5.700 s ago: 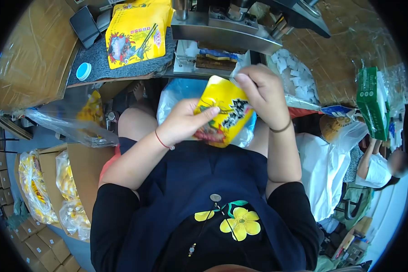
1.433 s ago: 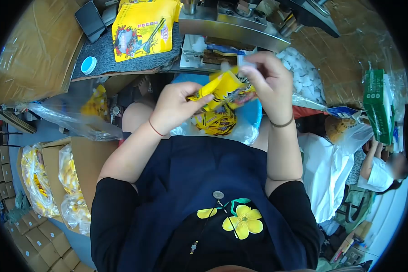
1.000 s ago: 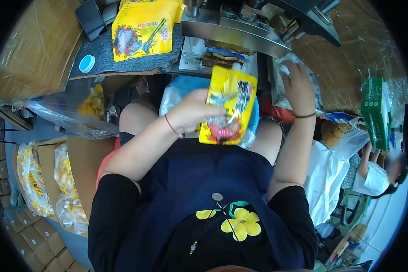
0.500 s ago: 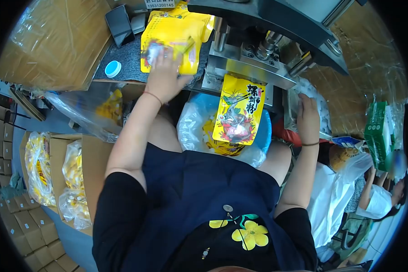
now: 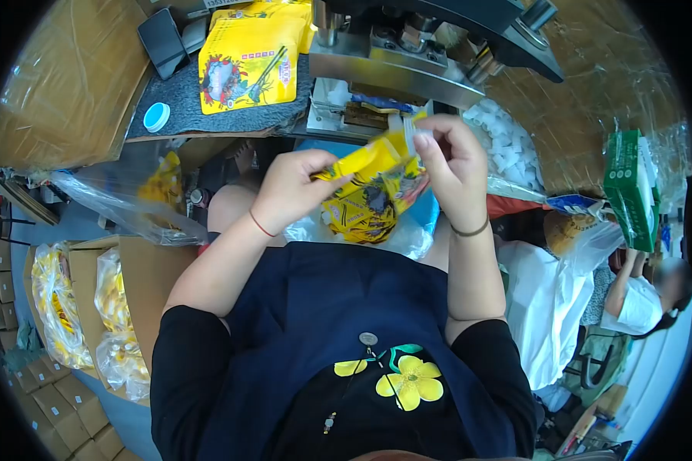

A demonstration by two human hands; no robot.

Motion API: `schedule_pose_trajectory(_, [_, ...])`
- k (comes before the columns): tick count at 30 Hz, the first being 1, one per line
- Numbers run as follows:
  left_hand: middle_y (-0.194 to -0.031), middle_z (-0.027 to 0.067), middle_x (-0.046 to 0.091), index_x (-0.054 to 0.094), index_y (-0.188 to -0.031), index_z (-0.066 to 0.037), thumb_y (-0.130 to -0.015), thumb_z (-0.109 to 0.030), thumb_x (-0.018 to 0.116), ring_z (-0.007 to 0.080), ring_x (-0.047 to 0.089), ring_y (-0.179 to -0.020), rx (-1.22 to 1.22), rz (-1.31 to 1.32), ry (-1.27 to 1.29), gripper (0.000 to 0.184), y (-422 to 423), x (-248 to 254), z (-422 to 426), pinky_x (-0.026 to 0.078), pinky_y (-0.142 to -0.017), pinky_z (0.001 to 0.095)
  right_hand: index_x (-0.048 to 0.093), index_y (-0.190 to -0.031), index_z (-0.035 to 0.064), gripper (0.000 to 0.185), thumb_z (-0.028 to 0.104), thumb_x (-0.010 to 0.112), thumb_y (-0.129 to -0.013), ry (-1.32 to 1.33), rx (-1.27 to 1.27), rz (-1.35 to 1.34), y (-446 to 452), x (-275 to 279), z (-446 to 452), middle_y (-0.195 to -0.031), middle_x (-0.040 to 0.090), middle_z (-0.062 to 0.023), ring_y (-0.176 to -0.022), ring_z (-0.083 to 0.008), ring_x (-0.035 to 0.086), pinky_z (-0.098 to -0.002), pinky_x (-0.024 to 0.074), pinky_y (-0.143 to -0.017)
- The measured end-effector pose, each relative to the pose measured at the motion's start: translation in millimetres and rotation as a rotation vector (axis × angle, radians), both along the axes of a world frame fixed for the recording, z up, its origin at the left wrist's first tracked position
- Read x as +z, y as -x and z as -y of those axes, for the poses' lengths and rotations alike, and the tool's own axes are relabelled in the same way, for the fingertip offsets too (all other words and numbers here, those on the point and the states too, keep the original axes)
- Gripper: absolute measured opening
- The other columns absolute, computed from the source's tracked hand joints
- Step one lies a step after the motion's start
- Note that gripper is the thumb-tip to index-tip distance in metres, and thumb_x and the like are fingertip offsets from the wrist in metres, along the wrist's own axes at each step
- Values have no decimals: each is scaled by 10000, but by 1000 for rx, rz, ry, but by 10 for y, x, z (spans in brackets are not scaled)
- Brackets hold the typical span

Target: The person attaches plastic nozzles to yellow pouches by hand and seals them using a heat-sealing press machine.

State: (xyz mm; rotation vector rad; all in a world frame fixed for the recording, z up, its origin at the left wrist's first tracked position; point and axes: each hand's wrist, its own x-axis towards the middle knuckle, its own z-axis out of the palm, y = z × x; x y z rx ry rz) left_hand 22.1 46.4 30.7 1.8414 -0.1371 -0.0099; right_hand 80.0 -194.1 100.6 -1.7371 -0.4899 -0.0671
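Note:
In front of the press, my left hand (image 5: 296, 184) pinches a yellow printed pouch (image 5: 373, 157) by its near-left end. The pouch is tilted and partly blurred. My right hand (image 5: 455, 157) is closed at its far-right end, thumb against fingers, on a small white plastic piece (image 5: 409, 132) that meets the pouch edge. Whether the fingers also grip the pouch is unclear. Below them, more yellow pouches (image 5: 360, 219) lie in a blue tub (image 5: 430, 213) lined with clear plastic. A stack of yellow pouches (image 5: 250, 65) rests on the grey mat to the left.
The metal press (image 5: 396, 71) stands straight ahead, its dark arm overhead. Small white pieces (image 5: 500, 134) fill a tray at right. A phone (image 5: 163, 44) and blue cap (image 5: 156, 117) sit on the mat. Cartons with bagged pouches (image 5: 115, 307) stand left; a person (image 5: 638, 296) is far right.
My left hand has come from the stack toward the middle with a pouch. My right hand has moved left from the white-piece tray to meet it. The pouch hanging at the press is gone from there.

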Motion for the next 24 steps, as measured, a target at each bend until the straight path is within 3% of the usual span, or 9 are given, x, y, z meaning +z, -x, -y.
schedule_pose_trajectory(1, [-830,50,727,725,-1002,22,-944,-199,747,63,655,-723,-41,-140,82,229,40,38,110,518,-646,240,689,-1009,25,156,111,733,-887,106,11,167,-23,4,-13,-936,687,-119,-843,-279,637,-367,514,-751])
schedule_pose_trajectory(3, [-866,50,745,717,-1048,24,-990,-238,698,55,659,-762,-131,-154,207,269,82,54,265,537,-670,246,689,-1017,24,165,108,740,-885,317,29,501,-103,9,-27,-950,685,-126,-859,-286,635,-369,513,-756])
schedule_pose_trajectory(5, [-1026,32,747,679,-1167,26,-1039,-273,630,69,666,-894,-227,-249,516,329,120,-38,411,548,-825,261,684,-998,27,144,126,723,-901,336,58,427,-122,27,98,-926,685,-116,-857,-293,626,-379,502,-763])
schedule_pose_trajectory(8, [-1213,65,704,620,-1283,20,-1058,-238,596,113,650,-1086,-407,-366,631,343,149,-92,522,519,-962,292,674,-961,29,119,146,659,-948,388,122,306,-105,69,274,-890,680,-103,-845,-306,602,-399,479,-775])
schedule_pose_trajectory(12, [-1220,69,705,623,-1281,16,-1050,-221,609,126,660,-1089,-326,-387,569,331,133,-100,624,526,-970,304,659,-1012,34,136,142,576,-1001,500,59,415,-80,102,416,-937,670,-115,-857,-318,590,-412,470,-793])
schedule_pose_trajectory(19, [-1199,77,715,640,-1285,20,-1041,-197,623,126,666,-1075,-423,-478,690,327,171,-86,698,528,-963,297,648,-957,29,182,177,566,-1023,458,284,212,-133,51,535,-907,660,-114,-862,-315,581,-411,471,-796])
schedule_pose_trajectory(21, [-1188,75,720,648,-1278,20,-1038,-189,627,122,666,-1066,-414,-493,668,320,160,-72,702,528,-956,292,645,-956,23,177,173,573,-1015,561,308,261,-159,150,560,-900,662,-118,-866,-317,592,-406,476,-794])
schedule_pose_trajectory(24, [-1177,71,724,659,-1261,20,-1032,-183,635,114,664,-1054,-390,-435,414,307,134,-129,672,527,-947,287,647,-962,21,180,188,593,-1002,625,353,292,-162,191,580,-900,665,-122,-867,-322,604,-412,484,-792])
